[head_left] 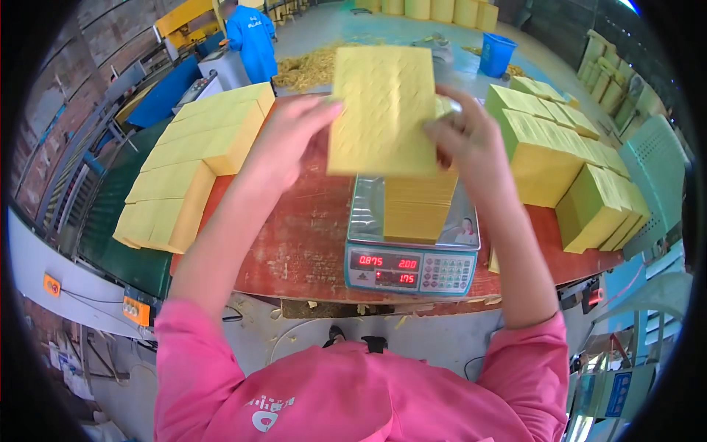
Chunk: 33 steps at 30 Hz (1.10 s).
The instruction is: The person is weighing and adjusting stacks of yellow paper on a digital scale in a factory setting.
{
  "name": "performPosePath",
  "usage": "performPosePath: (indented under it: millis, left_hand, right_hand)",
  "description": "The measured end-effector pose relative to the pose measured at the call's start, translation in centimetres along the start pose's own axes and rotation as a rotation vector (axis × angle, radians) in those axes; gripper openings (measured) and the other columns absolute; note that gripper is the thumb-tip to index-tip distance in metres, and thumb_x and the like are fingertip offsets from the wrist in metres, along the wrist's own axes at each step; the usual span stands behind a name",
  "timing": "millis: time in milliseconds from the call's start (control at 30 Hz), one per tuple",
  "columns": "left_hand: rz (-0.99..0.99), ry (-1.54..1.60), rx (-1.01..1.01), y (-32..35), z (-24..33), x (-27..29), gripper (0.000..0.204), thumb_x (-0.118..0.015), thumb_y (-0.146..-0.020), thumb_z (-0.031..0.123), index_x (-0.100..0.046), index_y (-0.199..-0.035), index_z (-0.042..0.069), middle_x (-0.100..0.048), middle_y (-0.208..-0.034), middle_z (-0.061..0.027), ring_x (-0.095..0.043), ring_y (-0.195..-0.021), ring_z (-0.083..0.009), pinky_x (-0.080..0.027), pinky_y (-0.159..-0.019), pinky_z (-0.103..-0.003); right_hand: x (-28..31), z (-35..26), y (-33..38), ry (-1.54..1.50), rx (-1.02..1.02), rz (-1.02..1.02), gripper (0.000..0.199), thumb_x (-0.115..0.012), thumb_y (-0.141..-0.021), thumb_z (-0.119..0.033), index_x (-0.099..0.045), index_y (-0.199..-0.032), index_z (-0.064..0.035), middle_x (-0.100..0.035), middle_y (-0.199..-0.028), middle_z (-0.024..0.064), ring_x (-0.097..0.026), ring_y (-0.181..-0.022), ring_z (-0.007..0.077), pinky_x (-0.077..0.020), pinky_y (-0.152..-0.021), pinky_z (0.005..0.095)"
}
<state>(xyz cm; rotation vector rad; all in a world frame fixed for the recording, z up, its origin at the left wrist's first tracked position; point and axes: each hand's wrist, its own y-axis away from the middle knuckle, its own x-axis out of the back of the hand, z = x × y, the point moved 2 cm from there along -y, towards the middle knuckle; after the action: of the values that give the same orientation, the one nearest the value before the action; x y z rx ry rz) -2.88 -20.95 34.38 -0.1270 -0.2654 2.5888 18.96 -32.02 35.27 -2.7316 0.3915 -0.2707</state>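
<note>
So on the far left there's a batch of yellow paper blocks (166, 177) packed tight in rows, probably so they stay square and don't slide. Next in is the left hand (303, 129), thumb on the front of the embossed yellow paper (383, 110) right at its left edge, fingers mostly hidden behind, so it looks like a closed-up pinch. The paper's up in the air, face toward the wearer, above the scale; can't tell if it's one sheet or a thin bunch. Under it, a digital scale (449, 283) with red lit digits has a yellow paper stack (416, 210) on its metal pan, keypad facing the wearer, I'd guess for easy reading. The right hand (471, 140) pinches the paper's right edge, thumb in front, other fingers loosely bent. Holding both edges likely keeps it flat. Further right, more blocks (545, 166) sit in rows, then a pale green plastic chair (655, 166).

Surface is a scuffed red tabletop (294, 236). Past it: a person in blue (252, 40) by some machinery, a heap of yellowish scraps (309, 68) and a blue bin (498, 55) on the workshop floor.
</note>
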Motion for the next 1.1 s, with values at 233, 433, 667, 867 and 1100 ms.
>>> performPosePath:
  millis: [233,433,667,867,1100]
  left_hand:
    - [-0.157,-0.151,0.190,-9.0,-3.4,-3.6,0.026,-0.064,-0.092,0.032,-0.064,-0.079,0.010,-0.063,-0.065,-0.0013,-0.054,-0.050,-0.0108,-0.038,-0.045,-0.026]
    - [-0.156,-0.185,0.235,-8.8,-5.3,-4.1,0.026,-0.063,-0.092,0.033,-0.064,-0.078,0.012,-0.062,-0.064,-0.0014,-0.053,-0.048,-0.0110,-0.035,-0.042,-0.025]
    - [-0.126,-0.152,0.252,-7.6,-5.3,-4.3,0.024,-0.062,-0.092,0.032,-0.063,-0.080,0.011,-0.062,-0.065,-0.0024,-0.054,-0.049,-0.0121,-0.037,-0.043,-0.027]
    - [-0.082,-0.222,0.204,-7.6,-5.3,-5.1,0.029,-0.060,-0.095,0.033,-0.056,-0.076,0.012,-0.056,-0.060,-0.0010,-0.048,-0.044,-0.0102,-0.033,-0.040,-0.025]
    - [0.016,-0.499,-0.040,-6.7,-7.7,-4.7,0.029,-0.055,-0.099,0.030,-0.058,-0.080,0.008,-0.053,-0.064,0.0007,-0.049,-0.051,-0.0083,-0.038,-0.045,-0.025]
  right_hand:
    - [5.7,4.7,-5.2,0.064,-0.161,0.086,0.042,-0.068,-0.084,-0.011,-0.060,-0.121,0.0066,-0.065,-0.078,0.0060,-0.058,-0.059,0.0105,-0.0418,-0.049,0.0233]
    - [5.8,5.1,-4.3,0.094,-0.224,0.087,0.039,-0.066,-0.087,-0.009,-0.058,-0.121,0.0088,-0.065,-0.084,0.0071,-0.057,-0.066,0.0103,-0.0440,-0.057,0.0240]
    - [5.7,6.7,-4.3,0.100,-0.162,0.104,0.038,-0.066,-0.087,-0.008,-0.058,-0.120,0.0096,-0.065,-0.082,0.0067,-0.057,-0.066,0.0112,-0.0442,-0.059,0.0250]
    - [5.7,7.6,-4.4,0.283,-0.020,0.187,0.035,-0.068,-0.086,-0.009,-0.062,-0.116,0.0068,-0.064,-0.079,0.0047,-0.055,-0.066,0.0097,-0.0433,-0.060,0.0257]
    - [4.5,6.2,-2.0,0.538,0.140,0.319,0.034,-0.068,-0.084,-0.016,-0.065,-0.114,0.0004,-0.065,-0.078,0.0085,-0.061,-0.072,0.0156,-0.0498,-0.070,0.0309]
